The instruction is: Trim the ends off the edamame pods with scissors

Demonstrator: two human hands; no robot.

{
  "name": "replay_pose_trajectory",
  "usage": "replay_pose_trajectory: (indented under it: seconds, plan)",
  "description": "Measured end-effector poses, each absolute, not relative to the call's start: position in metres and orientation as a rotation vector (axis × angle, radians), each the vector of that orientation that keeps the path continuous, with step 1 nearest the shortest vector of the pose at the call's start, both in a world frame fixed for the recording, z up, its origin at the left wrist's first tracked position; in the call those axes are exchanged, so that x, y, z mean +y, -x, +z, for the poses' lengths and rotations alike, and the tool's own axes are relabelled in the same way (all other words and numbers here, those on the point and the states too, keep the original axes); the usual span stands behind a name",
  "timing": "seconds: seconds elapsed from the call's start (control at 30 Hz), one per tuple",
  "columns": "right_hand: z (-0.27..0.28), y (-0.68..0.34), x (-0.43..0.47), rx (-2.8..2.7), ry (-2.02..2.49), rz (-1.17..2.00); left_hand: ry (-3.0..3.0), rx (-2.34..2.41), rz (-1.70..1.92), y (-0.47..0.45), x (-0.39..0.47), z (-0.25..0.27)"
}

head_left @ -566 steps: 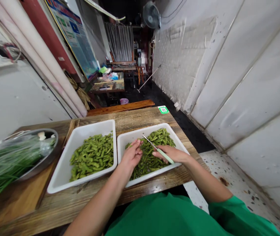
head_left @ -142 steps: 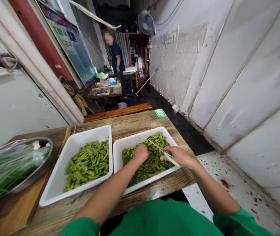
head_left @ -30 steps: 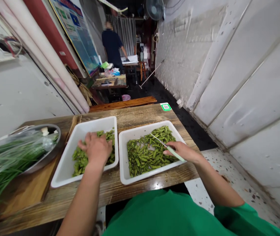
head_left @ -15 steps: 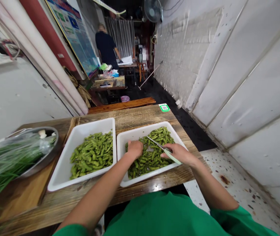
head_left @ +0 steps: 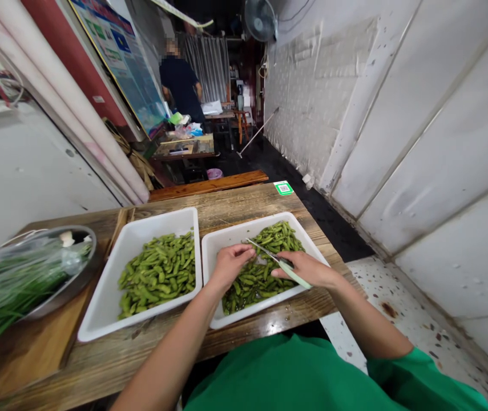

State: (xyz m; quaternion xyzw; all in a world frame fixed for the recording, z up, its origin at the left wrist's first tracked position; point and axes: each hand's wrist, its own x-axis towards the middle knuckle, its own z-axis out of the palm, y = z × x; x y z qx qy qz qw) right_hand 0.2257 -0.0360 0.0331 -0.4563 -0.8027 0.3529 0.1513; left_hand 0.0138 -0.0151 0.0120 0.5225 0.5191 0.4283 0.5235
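Note:
Over the right white tray (head_left: pixel 265 297), my left hand (head_left: pixel 232 264) pinches an edamame pod (head_left: pixel 250 251) between thumb and fingers, though little of the pod shows. My right hand (head_left: pixel 306 268) grips scissors (head_left: pixel 289 270) with pale green handles. Their blades point left, with the tips close to my left fingertips. Wet edamame pods (head_left: pixel 254 282) lie in the tray beneath both hands. To the left stands a second white tray (head_left: pixel 113 268), holding a heap of edamame pods (head_left: pixel 160 268).
At the left, a metal bowl (head_left: pixel 85 268) holds long green stalks (head_left: pixel 25 285) in clear plastic, above a wooden board (head_left: pixel 42 348). A green code card (head_left: pixel 283 188) lies at the table's far right corner. A person (head_left: pixel 181 85) stands in the back beside another table.
My left hand has risen out of the pods and come to the scissor tips, its fingers now pinched. The scissors have shifted slightly left. The person at the back has turned and drawn an arm in.

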Motion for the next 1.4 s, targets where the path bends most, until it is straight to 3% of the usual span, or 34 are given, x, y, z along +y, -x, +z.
replay_pose_trajectory:
  seconds: [0.37,0.9,1.1,1.27,1.4]
  plan:
    - [0.026,-0.228,-0.029,-2.427,1.327,1.004,-1.194,1.266,0.839,-0.004,-0.016,0.002]
    - [0.035,-0.229,-0.032,-2.428,1.321,1.021,-0.389,0.982,1.13,-0.01,-0.016,0.016]
    - [0.032,-0.227,-0.029,-2.364,1.597,0.786,-0.482,0.943,1.137,-0.012,-0.023,0.015]
    - [0.036,-0.227,-0.033,-2.462,1.472,0.868,-0.503,0.996,1.154,-0.012,-0.024,0.012]
    - [0.04,-0.219,-0.04,-2.515,1.524,0.674,-0.506,0.995,1.184,-0.014,-0.025,0.012]
